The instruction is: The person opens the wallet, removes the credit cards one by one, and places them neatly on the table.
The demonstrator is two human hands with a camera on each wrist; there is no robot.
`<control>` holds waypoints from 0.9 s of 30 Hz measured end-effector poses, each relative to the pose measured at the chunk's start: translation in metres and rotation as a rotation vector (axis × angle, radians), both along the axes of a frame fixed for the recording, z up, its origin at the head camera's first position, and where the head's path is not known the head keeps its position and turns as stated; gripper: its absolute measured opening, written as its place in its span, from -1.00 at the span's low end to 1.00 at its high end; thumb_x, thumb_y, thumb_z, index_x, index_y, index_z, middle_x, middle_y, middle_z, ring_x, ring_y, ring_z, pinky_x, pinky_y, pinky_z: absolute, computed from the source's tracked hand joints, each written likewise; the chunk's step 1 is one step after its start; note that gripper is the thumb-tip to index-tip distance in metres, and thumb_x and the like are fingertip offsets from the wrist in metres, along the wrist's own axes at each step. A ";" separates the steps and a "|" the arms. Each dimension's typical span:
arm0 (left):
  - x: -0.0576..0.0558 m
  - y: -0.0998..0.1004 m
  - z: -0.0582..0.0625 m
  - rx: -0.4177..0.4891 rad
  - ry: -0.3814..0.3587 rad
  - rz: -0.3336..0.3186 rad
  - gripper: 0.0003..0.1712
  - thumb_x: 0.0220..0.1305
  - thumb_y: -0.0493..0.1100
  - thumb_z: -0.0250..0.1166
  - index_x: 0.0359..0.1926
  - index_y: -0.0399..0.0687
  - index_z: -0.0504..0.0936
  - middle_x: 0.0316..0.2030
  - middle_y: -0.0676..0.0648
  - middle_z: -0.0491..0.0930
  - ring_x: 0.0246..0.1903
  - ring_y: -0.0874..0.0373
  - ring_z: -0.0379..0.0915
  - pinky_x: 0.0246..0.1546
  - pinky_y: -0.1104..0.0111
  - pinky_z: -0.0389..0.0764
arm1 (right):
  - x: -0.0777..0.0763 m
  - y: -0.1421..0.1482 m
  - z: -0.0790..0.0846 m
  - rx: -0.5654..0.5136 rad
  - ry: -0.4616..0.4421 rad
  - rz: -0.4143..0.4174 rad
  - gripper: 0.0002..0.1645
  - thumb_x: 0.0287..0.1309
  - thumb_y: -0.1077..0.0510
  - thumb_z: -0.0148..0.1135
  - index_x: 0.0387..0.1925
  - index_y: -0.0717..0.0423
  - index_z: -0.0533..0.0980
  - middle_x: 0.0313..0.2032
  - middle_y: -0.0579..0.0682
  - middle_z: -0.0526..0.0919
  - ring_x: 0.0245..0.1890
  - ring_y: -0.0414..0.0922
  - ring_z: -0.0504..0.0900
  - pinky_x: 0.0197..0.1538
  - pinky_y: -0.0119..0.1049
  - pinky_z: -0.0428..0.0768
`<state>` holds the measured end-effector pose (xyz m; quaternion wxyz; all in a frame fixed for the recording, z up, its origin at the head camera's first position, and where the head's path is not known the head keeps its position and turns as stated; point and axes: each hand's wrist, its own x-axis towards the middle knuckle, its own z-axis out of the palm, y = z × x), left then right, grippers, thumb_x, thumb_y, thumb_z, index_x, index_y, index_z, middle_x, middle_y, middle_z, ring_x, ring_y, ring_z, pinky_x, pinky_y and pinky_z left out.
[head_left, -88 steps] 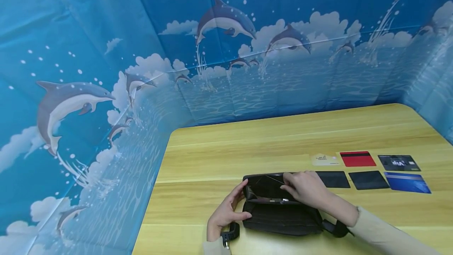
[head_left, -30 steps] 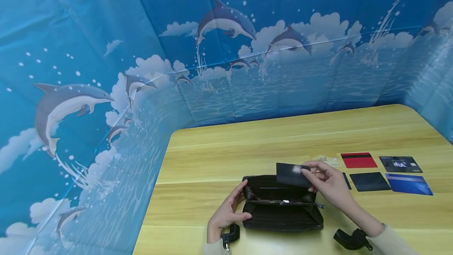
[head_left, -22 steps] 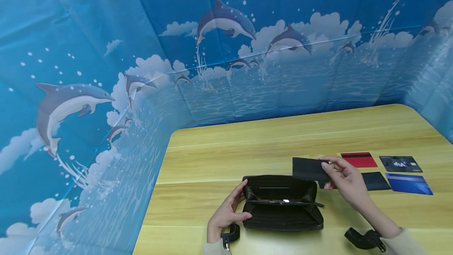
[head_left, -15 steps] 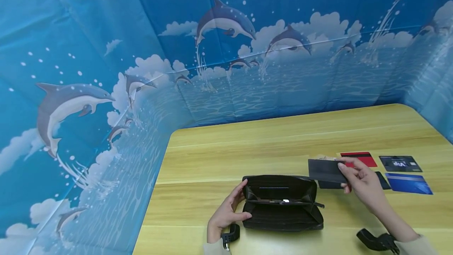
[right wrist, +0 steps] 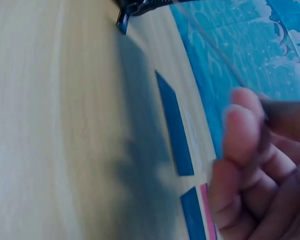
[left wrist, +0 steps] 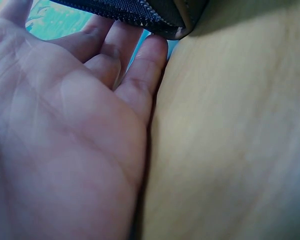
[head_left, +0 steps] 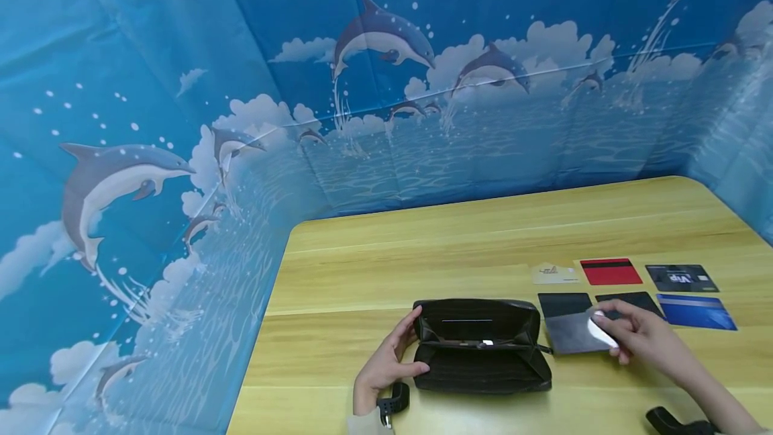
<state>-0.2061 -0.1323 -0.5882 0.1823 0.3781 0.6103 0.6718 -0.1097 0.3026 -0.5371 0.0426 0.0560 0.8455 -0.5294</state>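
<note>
A black zip wallet (head_left: 483,371) lies unzipped and spread apart on the table. At its left end, my left hand (head_left: 389,361) grips it, thumb on the near flap and fingers on the far one. In the left wrist view, the fingers (left wrist: 140,70) of that hand reach the wallet's edge (left wrist: 125,15). To the right of the wallet, my right hand (head_left: 646,341) pinches a dark card (head_left: 570,334) by its right edge, with white glare near the fingertips. The right wrist view shows this card edge-on, above the table. It partly covers a black card (head_left: 564,303) lying behind it.
A pale card (head_left: 554,274), a red card (head_left: 611,272) and a black VIP card (head_left: 681,278) form the back row. In the front row lie another black card (head_left: 634,299) and a blue card (head_left: 697,312). The wooden table (head_left: 362,260) ends at a dolphin-print curtain (head_left: 386,166).
My right hand has drawn the dark card out of the wallet, carried it rightward and brought it nearer the front of the table. My left hand stays on the wallet.
</note>
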 end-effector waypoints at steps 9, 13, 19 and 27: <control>0.001 0.000 -0.002 0.013 0.002 -0.008 -0.01 0.13 -0.39 0.35 0.48 -0.08 -0.01 0.45 -0.11 -0.10 0.38 -0.04 -0.10 0.31 0.33 0.09 | 0.006 0.001 -0.010 0.127 -0.045 0.088 -0.49 0.29 -0.01 0.15 0.08 0.31 0.41 -0.70 0.02 0.53 -0.75 -0.04 0.52 -0.66 -0.30 0.49; 0.000 0.000 -0.002 0.015 0.004 -0.005 0.00 0.13 -0.39 0.35 0.48 -0.08 -0.01 0.45 -0.12 -0.10 0.37 -0.02 -0.08 0.30 0.32 0.10 | 0.007 0.002 -0.013 0.181 -0.073 0.045 -0.47 0.25 0.00 0.20 0.04 0.35 0.43 -0.70 0.01 0.53 -0.74 -0.05 0.53 -0.66 -0.34 0.45; 0.000 -0.001 -0.002 0.015 0.009 -0.005 -0.01 0.13 -0.38 0.36 0.48 -0.08 -0.01 0.45 -0.13 -0.07 0.37 -0.05 -0.07 0.30 0.32 0.10 | 0.006 0.005 -0.018 0.281 -0.077 -0.025 -0.43 0.13 -0.10 0.30 -0.13 0.36 0.47 -0.72 -0.05 0.51 -0.73 -0.07 0.50 -0.67 -0.37 0.33; 0.001 -0.001 0.000 -0.026 -0.013 -0.003 0.02 0.10 -0.47 0.33 0.48 -0.08 -0.03 0.45 -0.12 -0.09 0.37 -0.08 -0.09 0.32 0.21 0.08 | 0.003 0.010 -0.016 0.402 -0.132 -0.074 -0.33 0.06 -0.34 0.23 -0.43 0.24 0.50 -0.73 -0.10 0.47 -0.70 -0.12 0.43 -0.57 -0.32 0.24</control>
